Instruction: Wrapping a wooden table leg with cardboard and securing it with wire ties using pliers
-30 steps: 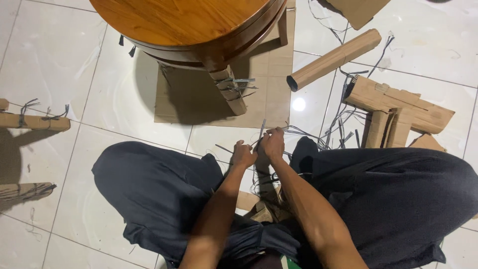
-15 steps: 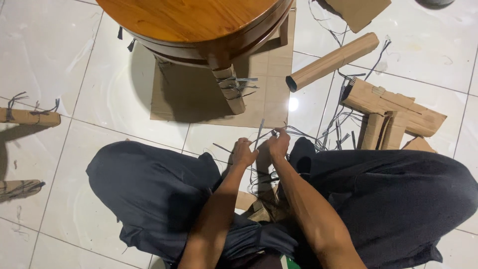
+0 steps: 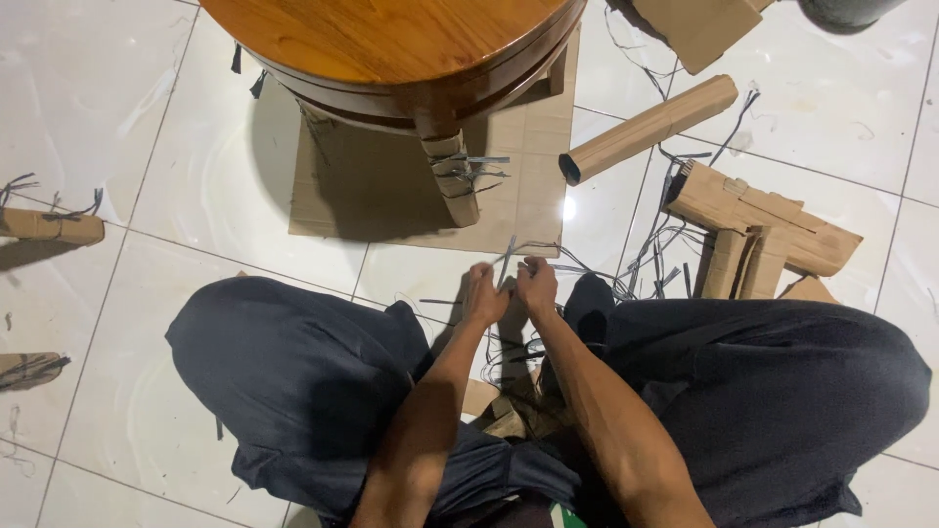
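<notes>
I sit cross-legged on the tiled floor (image 3: 147, 127), knees in dark trousers (image 3: 293, 372) spread L & R. Both hands meet just in front of me, btwn my knees. Left hand (image 3: 484, 296) and right hand (image 3: 536, 286) are nearly touching, fingers pinched tight on a thin grey strap (image 3: 509, 249) that pokes up btwn them and runs off to the right. So both grips narrow, closed on that strap. Can't tell if it's knotted; too small to see.

More grey strap ends (image 3: 650, 259) lie tangled on the floor just right of my hands, w/ a few dark bits under my wrists. Cardboard scraps (image 3: 509, 420) sit in my lap area, below the forearms.

Ahead: a round wooden stool (image 3: 381, 39), glossy brown top, standing on a flat cardboard sheet (image 3: 372, 186). Its near leg (image 3: 452, 176) is wrapped in cardboard & bound w/ grey straps, loose ends sticking out to the right.

Right of the sheet: a cardboard tube (image 3: 646, 127) lying at a slant, open dark end toward me. Near it, a T-shaped cardboard bundle (image 3: 763, 230). Another cardboard piece (image 3: 699, 29) at top edge.

Far left: a wrapped cardboard stick (image 3: 49, 227) w/ strap ends, and a second one (image 3: 29, 367) below it, cut by the edge.
</notes>
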